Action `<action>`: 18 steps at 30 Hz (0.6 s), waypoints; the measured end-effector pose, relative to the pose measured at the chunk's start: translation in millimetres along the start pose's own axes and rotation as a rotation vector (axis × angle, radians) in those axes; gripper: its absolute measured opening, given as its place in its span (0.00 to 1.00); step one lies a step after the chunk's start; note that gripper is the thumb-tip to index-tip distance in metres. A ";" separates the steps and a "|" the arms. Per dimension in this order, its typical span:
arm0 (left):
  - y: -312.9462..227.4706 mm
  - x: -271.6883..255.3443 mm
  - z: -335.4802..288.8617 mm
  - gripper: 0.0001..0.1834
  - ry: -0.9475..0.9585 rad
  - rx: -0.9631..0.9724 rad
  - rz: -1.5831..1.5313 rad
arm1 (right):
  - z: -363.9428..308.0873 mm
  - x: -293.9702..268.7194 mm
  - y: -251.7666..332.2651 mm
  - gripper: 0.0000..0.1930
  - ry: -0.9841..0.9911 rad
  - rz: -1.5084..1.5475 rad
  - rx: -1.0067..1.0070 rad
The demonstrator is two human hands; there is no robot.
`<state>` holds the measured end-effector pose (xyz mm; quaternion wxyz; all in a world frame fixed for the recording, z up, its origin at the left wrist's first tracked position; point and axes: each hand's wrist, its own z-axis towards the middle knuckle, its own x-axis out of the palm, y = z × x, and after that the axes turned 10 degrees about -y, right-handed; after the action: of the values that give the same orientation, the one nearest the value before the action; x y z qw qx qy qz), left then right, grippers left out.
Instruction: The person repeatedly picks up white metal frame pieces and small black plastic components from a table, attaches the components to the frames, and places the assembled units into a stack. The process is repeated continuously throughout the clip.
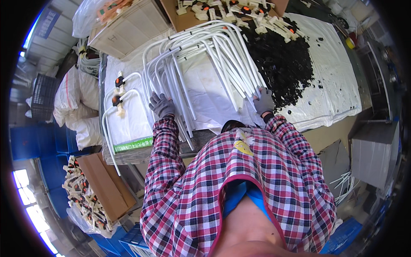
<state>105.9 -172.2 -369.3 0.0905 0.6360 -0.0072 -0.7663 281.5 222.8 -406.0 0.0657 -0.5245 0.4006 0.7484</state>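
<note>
A stack of white U-shaped bent tubes (225, 73) lies on the white-covered table in front of me, with dark bands on some of their bends. My left hand (162, 106), in a grey glove, rests on the tubes at the left of the stack with its fingers spread. At the right of the stack, my right hand (264, 103), also gloved, has its fingers closed around the tube ends. Left of my left hand lie separate bent tubes (104, 124) carrying cream and black fittings with orange parts (119, 81).
Small black parts (282, 60) form a heap right of the stack. Behind them a cardboard box (171, 13) holds cream fittings (261, 17). A wooden crate (128, 32) stands at the back left. White sacks (73, 92) and another fittings box (105, 182) are at the left.
</note>
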 end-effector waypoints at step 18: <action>-23.2 -83.7 -16.7 0.15 -0.468 -0.122 -1.292 | 53.8 1.3 12.0 0.33 -0.313 0.588 -0.080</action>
<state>133.8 -135.3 -293.9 -0.3527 0.3243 0.3970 -0.7829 235.3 250.3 -393.8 -0.1130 -0.2671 0.4904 0.8218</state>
